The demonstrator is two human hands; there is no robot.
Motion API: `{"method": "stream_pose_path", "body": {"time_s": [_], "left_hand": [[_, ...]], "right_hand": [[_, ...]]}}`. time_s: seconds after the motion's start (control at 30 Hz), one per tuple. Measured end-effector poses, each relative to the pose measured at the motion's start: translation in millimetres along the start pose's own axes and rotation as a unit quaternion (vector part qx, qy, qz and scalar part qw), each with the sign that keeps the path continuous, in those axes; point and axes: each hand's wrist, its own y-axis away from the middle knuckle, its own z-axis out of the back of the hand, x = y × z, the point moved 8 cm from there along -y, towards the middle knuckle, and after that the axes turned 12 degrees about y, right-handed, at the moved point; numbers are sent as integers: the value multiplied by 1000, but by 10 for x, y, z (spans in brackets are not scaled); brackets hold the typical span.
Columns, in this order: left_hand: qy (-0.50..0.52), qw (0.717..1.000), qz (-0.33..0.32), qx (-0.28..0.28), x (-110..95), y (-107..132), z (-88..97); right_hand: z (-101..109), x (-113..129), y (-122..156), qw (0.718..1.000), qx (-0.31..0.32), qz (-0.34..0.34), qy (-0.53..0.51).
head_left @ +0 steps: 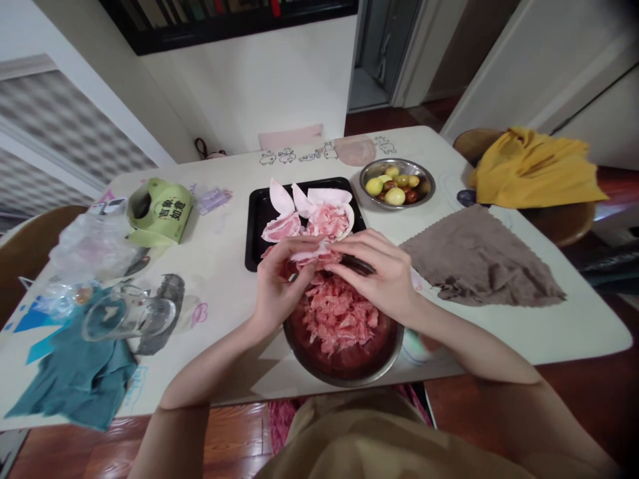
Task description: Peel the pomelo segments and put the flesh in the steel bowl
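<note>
Over the far rim of a steel bowl point(384, 362), my two hands hold a pink pomelo segment point(319, 254) with pale membrane on it. My left hand point(282, 276) pinches it from the left. From the right, the thumb and fingers of my right hand point(382, 273) close on the same segment. Loose red pomelo flesh point(339, 316) fills the middle of the bowl. Just behind my hands is a black tray point(258, 219) with pale pomelo peel point(329, 196) and pink membrane scraps point(327, 219). A dark handle-like piece point(358, 265) shows partly behind my right fingers.
A second steel bowl point(424, 193) with several small fruits stands back right. A brown cloth point(484, 259) lies on the table's right. At left are a green paper box point(164, 209), clear plastic bags point(90, 246), a glass jug point(127, 313) and a teal cloth point(74, 372). A yellow cloth point(539, 166) drapes a chair.
</note>
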Motion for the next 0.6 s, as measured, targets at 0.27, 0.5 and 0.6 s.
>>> {"method": "stream_pose_path", "body": {"time_s": [0.27,0.5,0.6], "left_hand": [[8,1000,-16,-4,-48,-8,12],[3,1000,-19,-11,-63,-18,32],[-2,1000,-8,-6,-59,-9,11]], "right_hand": [[50,1,2,1000,-19,-12,-20],[79,49,4,999,-29,0,27],[74,82,14,998,-33,26,52]]}}
